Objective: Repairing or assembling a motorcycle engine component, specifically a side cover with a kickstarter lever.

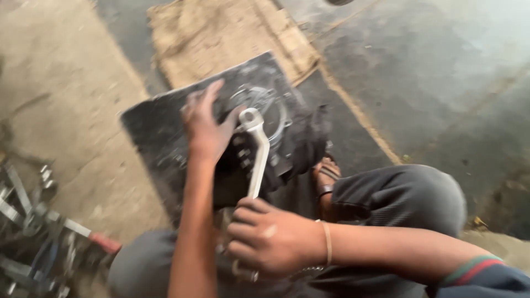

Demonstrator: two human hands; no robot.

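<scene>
1. A silver wrench (pixel 257 152) is being held over a dark metal part (pixel 259 138). Its ring end is sitting on a bolt near a shiny round ring (pixel 264 105) on top of that part.

2. The dark metal part is being rested on a flat black plate (pixel 160 132), which is lying on the floor (pixel 430 83) in front of the person's knees.

3. The handle end of the wrench is being gripped by the right hand (pixel 270 240). Its fingers are being kept clamped together around the handle.

4. The part is being steadied by the left hand (pixel 205 129). Its fingers are being spread apart and pressed on the part, just beside the wrench head.

5. The wrench could be slipped off the bolt if it is being pushed at a tilt. Then the left fingers, being so near, could be hit or pinched.

6. A foot in a sandal (pixel 327 179) is being kept close to the part, so it could be hurt if the part is being tipped.

7. A pile of metal pieces (pixel 33 221) and a brown sack (pixel 232 33) are lying well apart.
</scene>
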